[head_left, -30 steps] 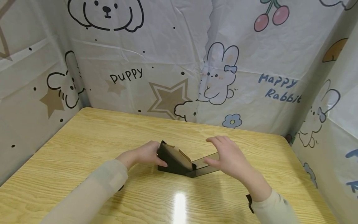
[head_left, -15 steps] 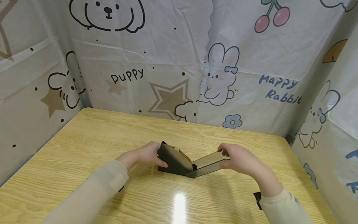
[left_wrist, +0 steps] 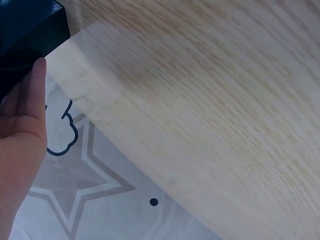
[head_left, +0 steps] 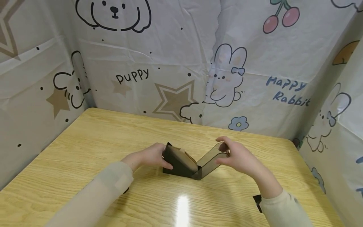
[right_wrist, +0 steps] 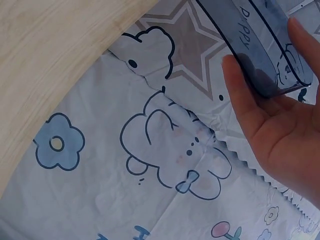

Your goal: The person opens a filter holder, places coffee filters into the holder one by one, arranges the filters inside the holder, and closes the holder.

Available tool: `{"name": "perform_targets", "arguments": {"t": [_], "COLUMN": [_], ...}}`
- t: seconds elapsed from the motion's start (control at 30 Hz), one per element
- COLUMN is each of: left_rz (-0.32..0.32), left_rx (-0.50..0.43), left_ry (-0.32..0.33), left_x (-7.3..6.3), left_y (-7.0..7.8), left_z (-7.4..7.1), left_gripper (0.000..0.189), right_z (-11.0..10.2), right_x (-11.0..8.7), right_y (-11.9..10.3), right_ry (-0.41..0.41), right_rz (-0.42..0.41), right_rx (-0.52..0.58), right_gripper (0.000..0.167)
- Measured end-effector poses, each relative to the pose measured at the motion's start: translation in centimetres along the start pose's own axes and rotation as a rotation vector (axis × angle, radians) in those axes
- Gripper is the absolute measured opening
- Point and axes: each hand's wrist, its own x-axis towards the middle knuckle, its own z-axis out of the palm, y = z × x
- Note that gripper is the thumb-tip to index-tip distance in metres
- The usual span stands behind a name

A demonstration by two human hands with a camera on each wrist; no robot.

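A wedge-shaped black box (head_left: 178,166) sits mid-table in the head view, with tan paper-like sheets (head_left: 178,154) inside. Its smoky see-through lid (head_left: 209,164) is swung out to the right and slants upward. My left hand (head_left: 153,156) grips the box's left end, thumb along the near side; in the left wrist view the fingers lie against its dark wall (left_wrist: 35,35). My right hand (head_left: 238,156) holds the lid's free end between thumb and fingers. The right wrist view shows the lid (right_wrist: 257,55) between these digits, with a fingertip at its edge.
A light wood-grain table (head_left: 119,129) lies beneath. Pale printed curtains (head_left: 170,47) close off the back and both sides. A black strap piece (head_left: 257,201) shows at the right wrist.
My right hand moved out to the lid's free end, took hold, then raised it so the lid stands steeper. The left hand stayed on the box; the head view shifted slightly.
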Motion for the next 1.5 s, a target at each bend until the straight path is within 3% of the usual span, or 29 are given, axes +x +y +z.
{"name": "perform_targets", "arguments": {"t": [0.4, 0.73, 1.0, 1.2, 1.5], "left_rz": [-0.048, -0.009, -0.087, -0.041, -0.012], "left_rx": [-0.001, -0.039, 0.022, 0.030, 0.028], "left_ry": [0.033, 0.041, 0.089, 0.102, 0.124], "left_x": [0.7, 1.6, 0.9, 1.0, 1.4], "left_y": [0.6, 1.2, 1.3, 1.0, 0.9], "left_z": [0.4, 0.6, 0.0, 0.0, 0.4], "left_gripper": [0.029, 0.039, 0.037, 0.030, 0.033], "right_z": [0.4, 0.4, 0.3, 0.6, 2.1], "right_x": [0.3, 0.4, 0.5, 0.6, 1.4], "right_y": [0.3, 0.5, 0.4, 0.3, 0.4], "right_ry": [0.047, 0.085, 0.080, 0.102, 0.193], "right_rz": [0.004, -0.009, 0.000, 0.006, -0.010], "right_rx": [0.079, 0.070, 0.053, 0.077, 0.209], "right_gripper": [0.060, 0.054, 0.054, 0.058, 0.061]}}
